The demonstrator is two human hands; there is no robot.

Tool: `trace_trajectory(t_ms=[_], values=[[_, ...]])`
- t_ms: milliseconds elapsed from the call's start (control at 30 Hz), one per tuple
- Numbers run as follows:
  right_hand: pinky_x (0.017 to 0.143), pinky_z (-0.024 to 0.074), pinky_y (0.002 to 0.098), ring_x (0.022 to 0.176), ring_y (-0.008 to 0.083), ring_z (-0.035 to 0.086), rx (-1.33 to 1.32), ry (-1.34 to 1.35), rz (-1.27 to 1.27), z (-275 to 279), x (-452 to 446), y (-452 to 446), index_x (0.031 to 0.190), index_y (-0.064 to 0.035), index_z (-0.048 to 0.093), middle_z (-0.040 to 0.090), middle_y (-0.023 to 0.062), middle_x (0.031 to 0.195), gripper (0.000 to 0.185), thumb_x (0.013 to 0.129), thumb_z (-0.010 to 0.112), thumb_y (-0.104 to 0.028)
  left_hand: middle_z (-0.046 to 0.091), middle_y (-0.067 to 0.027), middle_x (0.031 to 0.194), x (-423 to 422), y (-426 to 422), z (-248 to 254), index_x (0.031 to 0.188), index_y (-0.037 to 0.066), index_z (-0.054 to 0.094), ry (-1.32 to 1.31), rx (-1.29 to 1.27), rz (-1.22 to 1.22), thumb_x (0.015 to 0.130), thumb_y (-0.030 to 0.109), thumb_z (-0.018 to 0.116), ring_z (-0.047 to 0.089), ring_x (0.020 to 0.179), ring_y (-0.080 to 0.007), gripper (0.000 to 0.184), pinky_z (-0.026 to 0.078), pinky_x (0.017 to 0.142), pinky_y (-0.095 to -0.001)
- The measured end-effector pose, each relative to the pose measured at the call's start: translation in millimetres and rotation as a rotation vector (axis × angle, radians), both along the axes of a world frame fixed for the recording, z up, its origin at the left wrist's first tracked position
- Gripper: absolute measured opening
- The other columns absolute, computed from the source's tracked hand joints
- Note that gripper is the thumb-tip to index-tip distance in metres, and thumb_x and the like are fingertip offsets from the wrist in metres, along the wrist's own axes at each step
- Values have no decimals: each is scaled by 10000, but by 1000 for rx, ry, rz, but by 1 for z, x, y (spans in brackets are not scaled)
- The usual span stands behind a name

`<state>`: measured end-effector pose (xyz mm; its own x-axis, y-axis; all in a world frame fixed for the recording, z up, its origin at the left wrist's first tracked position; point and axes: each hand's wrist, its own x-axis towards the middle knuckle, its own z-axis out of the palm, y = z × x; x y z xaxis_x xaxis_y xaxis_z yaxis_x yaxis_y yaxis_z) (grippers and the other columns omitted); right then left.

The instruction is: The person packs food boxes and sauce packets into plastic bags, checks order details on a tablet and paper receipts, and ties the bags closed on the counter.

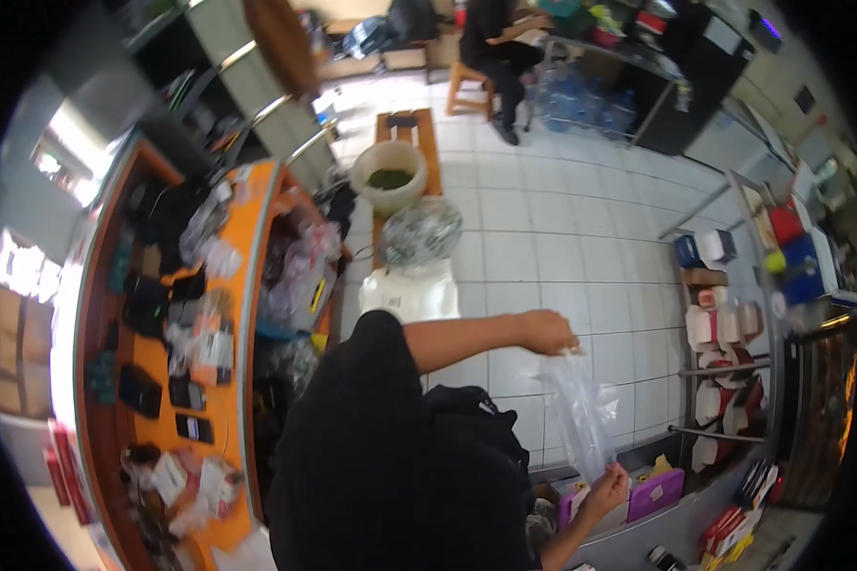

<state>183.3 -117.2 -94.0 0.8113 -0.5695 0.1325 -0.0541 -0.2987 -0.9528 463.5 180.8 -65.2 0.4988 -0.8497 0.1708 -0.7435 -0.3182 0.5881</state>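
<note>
Above the white-tiled floor (pixel 514 257), the left hand (pixel 547 332) and right hand (pixel 608 489) are gripping opposite ends of a long clear plastic bag (pixel 583 419), even tension probably best keeping it flat.

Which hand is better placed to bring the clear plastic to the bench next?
Probably the left hand: it holds one end of the clear plastic and looks nearer the bench. The right hand, at the other end, is farther.

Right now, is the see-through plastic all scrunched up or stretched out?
Stretched out: the see-through plastic makes a long strip between the left hand and the right hand, one at each end.
</note>
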Motion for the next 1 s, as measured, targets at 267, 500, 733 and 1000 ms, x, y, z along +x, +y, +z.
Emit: trace_trajectory(t_ms=[267, 500, 733, 1000], values=[[712, 429, 278, 775, 137, 518, -75, 412, 448, 43, 28, 1, 879, 32, 601, 595, 40, 828, 152, 873, 648, -112, 670, -162, 953, -34, -19, -18, 999, 32, 653, 226, 115, 69, 924, 323, 562, 617, 863, -374, 314, 484, 754, -460], [786, 498, 315, 859, 221, 644, -190, 168, 338, 57, 75, 88, 996, 3, 659, 678, 136, 915, 176, 839, 638, -73, 555, -100, 561, -86, -32, 4, 852, 2, 675, 674, -242, -3, 954, 281, 546, 498, 529, -121, 323, 446, 517, -355], [536, 425, 395, 563, 329, 564, -219, 179, 413, 69, 34, 61, 784, -86, 663, 588, 128, 614, 178, 791, 711, -258, 610, -165, 667, -72, -9, 30, 844, 20, 663, 433, -32, -168, 820, 64, 653, 602, 567, -255, 51, 453, 549, -335], [650, 483, 377, 683, 322, 613, -187, 360, 37, 69, -53, 7, 836, -67, 675, 631, 146, 722, 257, 843, 656, -323, 480, 13, 669, 0, -24, 47, 779, 23, 528, 360, -225, 9, 948, 108, 492, 452, 626, -65, 193, 367, 521, -239]])
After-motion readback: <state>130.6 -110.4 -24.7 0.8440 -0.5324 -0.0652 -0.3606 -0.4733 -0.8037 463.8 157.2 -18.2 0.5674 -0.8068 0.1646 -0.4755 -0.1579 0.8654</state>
